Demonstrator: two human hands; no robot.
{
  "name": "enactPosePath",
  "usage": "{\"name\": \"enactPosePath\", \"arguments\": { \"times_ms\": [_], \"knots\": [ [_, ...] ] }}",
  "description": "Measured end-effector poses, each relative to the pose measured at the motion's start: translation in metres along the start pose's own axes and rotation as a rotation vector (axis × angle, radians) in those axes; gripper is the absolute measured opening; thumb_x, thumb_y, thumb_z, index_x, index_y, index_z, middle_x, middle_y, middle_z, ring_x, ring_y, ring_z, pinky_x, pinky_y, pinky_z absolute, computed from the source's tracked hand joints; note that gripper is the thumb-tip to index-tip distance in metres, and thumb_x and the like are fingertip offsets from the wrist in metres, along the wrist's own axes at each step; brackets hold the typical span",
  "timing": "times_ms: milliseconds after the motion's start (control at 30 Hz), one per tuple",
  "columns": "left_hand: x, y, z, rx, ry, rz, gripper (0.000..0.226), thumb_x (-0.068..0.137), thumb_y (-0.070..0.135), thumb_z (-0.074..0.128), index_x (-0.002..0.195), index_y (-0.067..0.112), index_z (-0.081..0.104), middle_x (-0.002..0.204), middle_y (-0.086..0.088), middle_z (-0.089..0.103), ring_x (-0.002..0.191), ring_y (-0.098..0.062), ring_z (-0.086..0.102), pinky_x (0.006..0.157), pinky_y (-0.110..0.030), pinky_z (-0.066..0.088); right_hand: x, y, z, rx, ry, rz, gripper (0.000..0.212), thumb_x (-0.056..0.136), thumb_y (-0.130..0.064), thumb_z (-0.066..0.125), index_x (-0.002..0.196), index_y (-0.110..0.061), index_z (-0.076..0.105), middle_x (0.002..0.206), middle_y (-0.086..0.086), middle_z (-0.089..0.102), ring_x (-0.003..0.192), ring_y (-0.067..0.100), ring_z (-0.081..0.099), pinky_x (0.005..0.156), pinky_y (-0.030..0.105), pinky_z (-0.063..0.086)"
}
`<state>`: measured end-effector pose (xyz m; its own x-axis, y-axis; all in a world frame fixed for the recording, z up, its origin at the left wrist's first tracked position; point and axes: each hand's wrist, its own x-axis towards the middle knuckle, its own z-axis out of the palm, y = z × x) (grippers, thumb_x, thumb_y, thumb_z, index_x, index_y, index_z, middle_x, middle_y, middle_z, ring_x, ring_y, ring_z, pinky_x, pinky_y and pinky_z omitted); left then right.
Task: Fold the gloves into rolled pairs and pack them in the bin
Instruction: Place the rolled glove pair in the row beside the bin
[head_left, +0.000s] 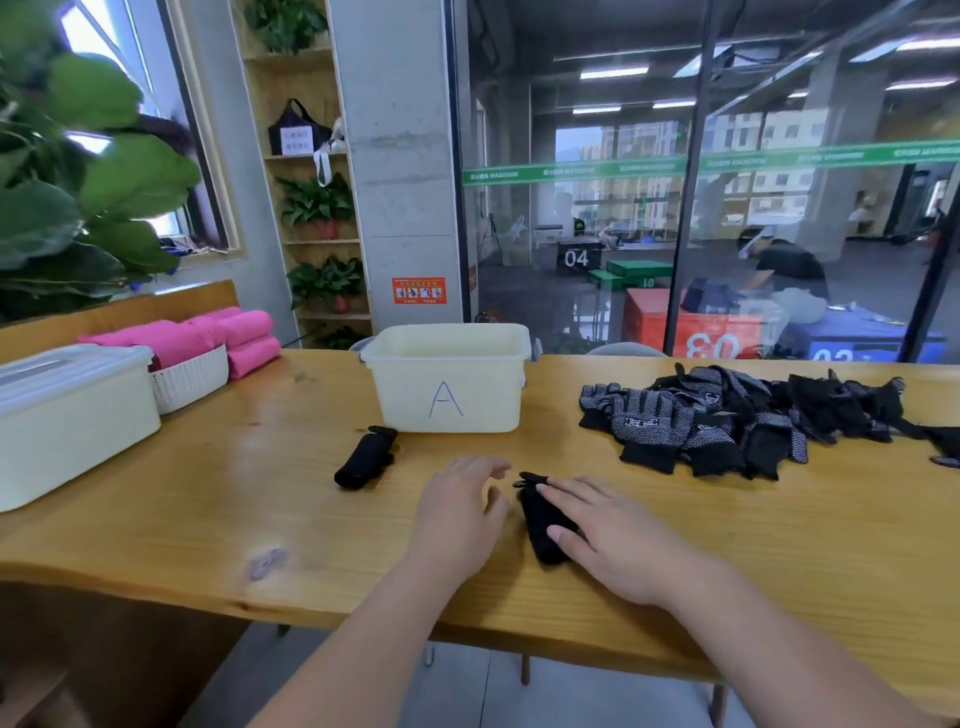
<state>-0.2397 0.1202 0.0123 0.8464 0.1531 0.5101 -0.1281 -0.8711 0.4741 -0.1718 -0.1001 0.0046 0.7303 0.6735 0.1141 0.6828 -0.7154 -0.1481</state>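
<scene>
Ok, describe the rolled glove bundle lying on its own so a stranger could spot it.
Find the cream bin marked A on the wooden table. By its front left corner lies a short black rolled glove bundle. Unlike the loose glove pile to the right and the glove under the right hand, it is tightly rolled with no hand on it.
</scene>
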Motion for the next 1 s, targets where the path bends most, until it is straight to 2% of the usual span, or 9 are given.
{"name": "enactPosePath", "arguments": {
  "times_ms": [100, 233, 333, 400, 533, 667, 1000],
  "knots": [
    [0.004, -0.038, -0.019, 0.113, 0.019, -0.044, 0.037, 0.102, 0.023, 0.058, 0.137, 0.031, 0.065, 0.135, 0.013, 0.061, 0.133, -0.009, 0.049, 0.112, -0.03, 0.036, 0.019, -0.022, 0.008, 0.021, -0.004, 0.017, 0.064, 0.11, -0.058, 0.026, 0.168, -0.036, 0.012, 0.174, -0.02, 0.004, 0.162, 0.014, 0.002, 0.131, 0.042, 0.015],
    [0.002, -0.089, -0.042, 0.36, -0.021, -0.072, 0.04, 0.105, 0.03, 0.053, 0.144, 0.03, 0.059, 0.151, 0.011, 0.05, 0.148, -0.014, 0.035, 0.124, -0.041, 0.029, 0.047, -0.052, 0.014, 0.004, 0.007, 0.017, 0.063, 0.111, -0.055, 0.024, 0.168, -0.031, 0.011, 0.175, -0.013, 0.01, 0.162, 0.016, 0.006, 0.131, 0.043, 0.015],
    [0.001, -0.094, -0.046, 0.402, -0.014, -0.209, 0.052, 0.109, 0.038, 0.039, 0.159, 0.025, 0.042, 0.17, 0.004, 0.029, 0.159, -0.018, 0.018, 0.129, -0.041, 0.015, 0.07, -0.07, 0.019, -0.003, 0.019, -0.003, 0.064, 0.111, -0.054, 0.023, 0.169, -0.029, 0.011, 0.174, -0.008, 0.015, 0.16, 0.018, 0.013, 0.13, 0.041, 0.017],
    [0.002, -0.094, -0.043, 0.402, -0.03, -0.254, 0.057, 0.11, 0.041, 0.03, 0.164, 0.022, 0.033, 0.175, 0.001, 0.019, 0.161, -0.02, 0.011, 0.13, -0.042, 0.01, 0.087, -0.081, 0.023, 0.005, 0.026, -0.011, 0.064, 0.112, -0.053, 0.024, 0.169, -0.027, 0.012, 0.173, -0.006, 0.019, 0.158, 0.018, 0.018, 0.128, 0.04, 0.02],
    [0.004, -0.101, -0.042, 0.353, -0.049, -0.341, 0.059, 0.109, 0.039, 0.03, 0.163, 0.017, 0.032, 0.174, -0.003, 0.023, 0.16, -0.022, 0.017, 0.13, -0.043, 0.015, 0.121, -0.099, 0.032, 0.011, 0.042, -0.03, 0.064, 0.112, -0.051, 0.025, 0.168, -0.024, 0.014, 0.171, -0.003, 0.022, 0.156, 0.02, 0.025, 0.126, 0.04, 0.026],
    [0.007, -0.107, -0.037, 0.357, -0.036, -0.336, 0.058, 0.109, 0.039, 0.029, 0.162, 0.016, 0.033, 0.172, -0.002, 0.027, 0.159, -0.021, 0.019, 0.129, -0.043, 0.016, 0.155, -0.111, 0.04, 0.034, 0.035, -0.018, 0.064, 0.112, -0.052, 0.024, 0.169, -0.023, 0.012, 0.174, -0.002, 0.018, 0.159, 0.021, 0.018, 0.128, 0.041, 0.022],
    [0.014, -0.114, -0.033, 0.279, -0.007, -0.377, 0.06, 0.108, 0.044, 0.026, 0.16, 0.017, 0.037, 0.171, 0.002, 0.029, 0.161, -0.017, 0.015, 0.132, -0.045, 0.007, 0.207, -0.129, 0.052, 0.012, 0.034, 0.033, 0.066, 0.111, -0.054, 0.026, 0.167, -0.022, 0.015, 0.172, -0.001, 0.02, 0.159, 0.023, 0.017, 0.126, 0.045, 0.025]
  ]
}}
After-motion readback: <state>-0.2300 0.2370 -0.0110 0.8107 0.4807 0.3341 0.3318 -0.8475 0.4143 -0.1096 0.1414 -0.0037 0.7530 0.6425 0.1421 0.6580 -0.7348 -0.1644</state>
